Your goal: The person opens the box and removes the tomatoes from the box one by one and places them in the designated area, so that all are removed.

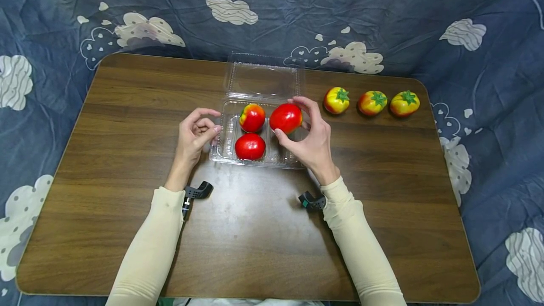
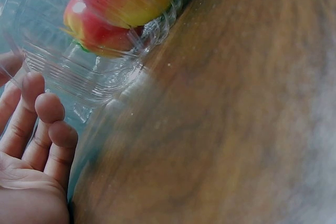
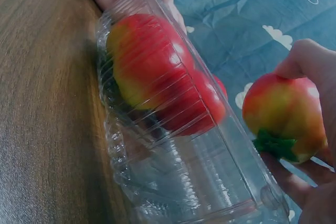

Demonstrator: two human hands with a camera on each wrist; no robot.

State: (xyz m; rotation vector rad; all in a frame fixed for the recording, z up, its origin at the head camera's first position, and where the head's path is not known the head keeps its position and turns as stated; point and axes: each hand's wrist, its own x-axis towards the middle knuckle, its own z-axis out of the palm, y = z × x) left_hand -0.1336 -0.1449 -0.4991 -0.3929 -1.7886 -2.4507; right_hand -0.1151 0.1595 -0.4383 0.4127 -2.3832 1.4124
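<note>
A clear plastic clamshell box (image 1: 278, 161) lies on the table with its lid (image 1: 263, 81) folded back. Inside its left half are two red-and-yellow toy tomatoes, a rear one (image 1: 253, 118) and a front one (image 1: 250, 147). My left hand (image 1: 196, 135) pinches the box's left rim between thumb and finger, the other fingers loosely bent. Over the right half, my right hand (image 1: 313, 137) grips a third toy tomato (image 1: 285, 118) between thumb and fingers. In the right wrist view this held tomato (image 3: 283, 114) is above the rim, green leaves downward.
Three more yellow-and-red toy tomatoes stand in a row at the back right, leaves up: a left one (image 1: 336, 100), a middle one (image 1: 372, 103) and a right one (image 1: 404, 103). A blue cloud-patterned cloth (image 1: 272, 8) hangs behind the brown wooden table (image 1: 255, 240).
</note>
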